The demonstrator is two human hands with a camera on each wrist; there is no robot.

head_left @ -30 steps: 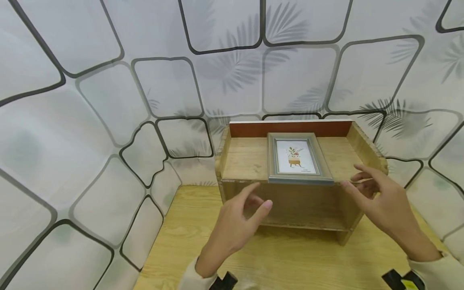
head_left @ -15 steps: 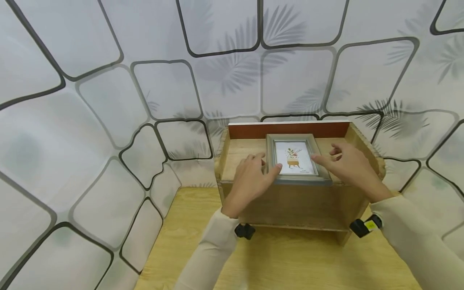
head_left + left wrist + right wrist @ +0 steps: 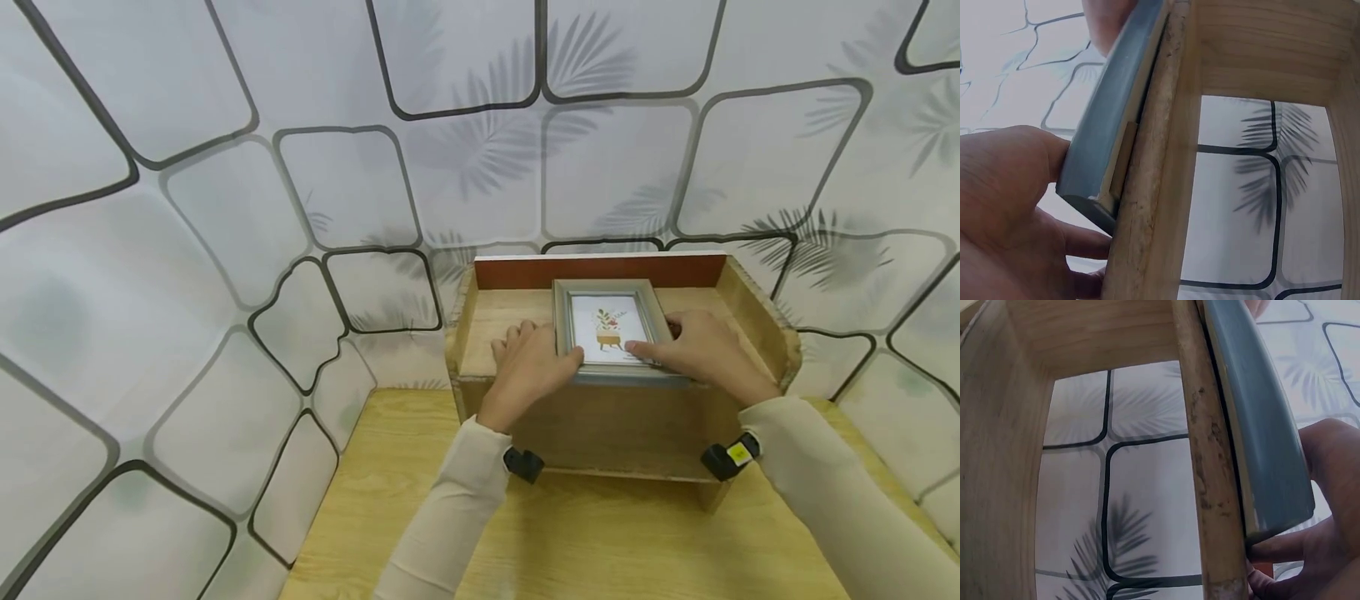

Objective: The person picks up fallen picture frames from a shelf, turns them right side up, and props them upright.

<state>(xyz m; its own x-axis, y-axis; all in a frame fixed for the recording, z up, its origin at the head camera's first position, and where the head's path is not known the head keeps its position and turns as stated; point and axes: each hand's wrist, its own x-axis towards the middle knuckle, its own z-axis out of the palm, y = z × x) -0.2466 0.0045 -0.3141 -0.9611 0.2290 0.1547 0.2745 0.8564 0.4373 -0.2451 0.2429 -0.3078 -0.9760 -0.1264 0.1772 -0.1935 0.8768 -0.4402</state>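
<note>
A grey picture frame (image 3: 611, 329) with a small plant print lies flat on top of a wooden shelf unit (image 3: 510, 321). My left hand (image 3: 534, 365) grips the frame's left near corner, thumb on its face and fingers beside it. On the other side, my right hand (image 3: 693, 346) holds the right near corner, thumb across the print. In the left wrist view the frame's grey edge (image 3: 1107, 119) lies against the shelf's front rim (image 3: 1150, 187) with my left hand (image 3: 1016, 219) beside it. The right wrist view shows the frame edge (image 3: 1260, 444), the rim (image 3: 1204, 475) and my right-hand fingers (image 3: 1329, 487).
The shelf unit stands on a light wooden table (image 3: 570, 542) against a patterned curtain backdrop (image 3: 225, 208) that wraps around both sides. A red-brown back panel (image 3: 600, 269) rims the shelf top. The compartment (image 3: 622, 433) under the shelf top is open at the front.
Both hands rose from in front of the shelf to its top and closed in on the frame's near corners. The frame itself has hardly moved.
</note>
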